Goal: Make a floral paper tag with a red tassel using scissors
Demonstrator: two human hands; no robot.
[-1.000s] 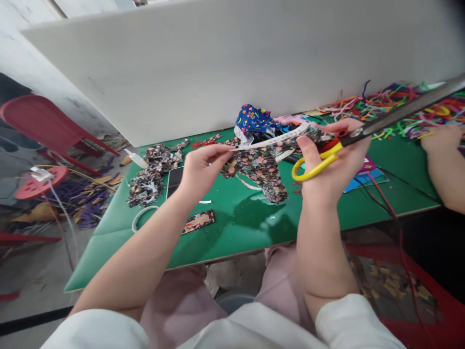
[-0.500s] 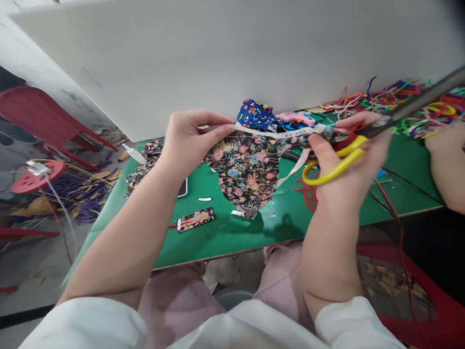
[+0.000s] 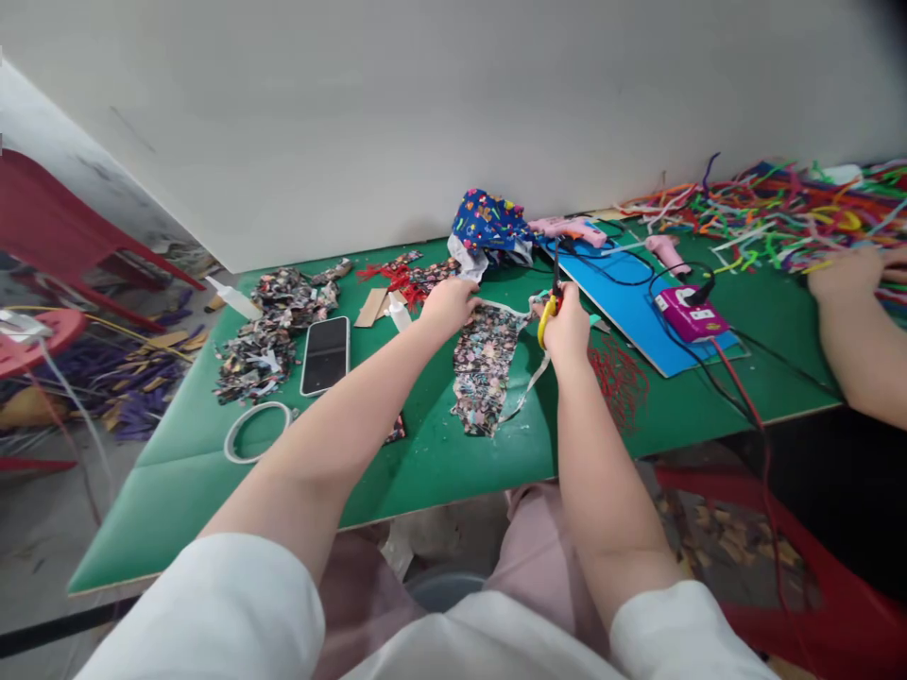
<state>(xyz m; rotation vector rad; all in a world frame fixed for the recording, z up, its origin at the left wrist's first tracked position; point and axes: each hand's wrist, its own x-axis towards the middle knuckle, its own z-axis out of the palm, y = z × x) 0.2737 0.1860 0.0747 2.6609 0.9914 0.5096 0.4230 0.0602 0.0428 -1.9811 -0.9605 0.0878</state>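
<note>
My left hand (image 3: 452, 307) pinches the upper left corner of a dark floral cloth piece (image 3: 486, 364), which lies low over the green table (image 3: 397, 472). A pale strip edges the cloth's top. At its upper right corner my right hand (image 3: 569, 326) is closed, with yellow-handled scissors (image 3: 547, 319) in it, blades pointing away from me. Its fingertips also seem to hold the strip's end. A loose pale strip (image 3: 533, 382) dangles from that corner. Just beyond the cloth sits a bundle of blue patterned fabric (image 3: 488, 222).
On the left are a phone (image 3: 326, 355), a tape roll (image 3: 259, 433), floral scraps (image 3: 290, 302) and a glue bottle (image 3: 233, 298). Rightward lie a blue board (image 3: 624, 302), pink glue guns (image 3: 571, 229), a purple power socket (image 3: 691, 314) and colourful pipe cleaners (image 3: 772, 212). Another person's hand (image 3: 847, 279) reaches in.
Both hands have moved away from me and down with the cloth, from raised above the table to near its surface. The scissors stay in my right hand. The camera view shows more table.
</note>
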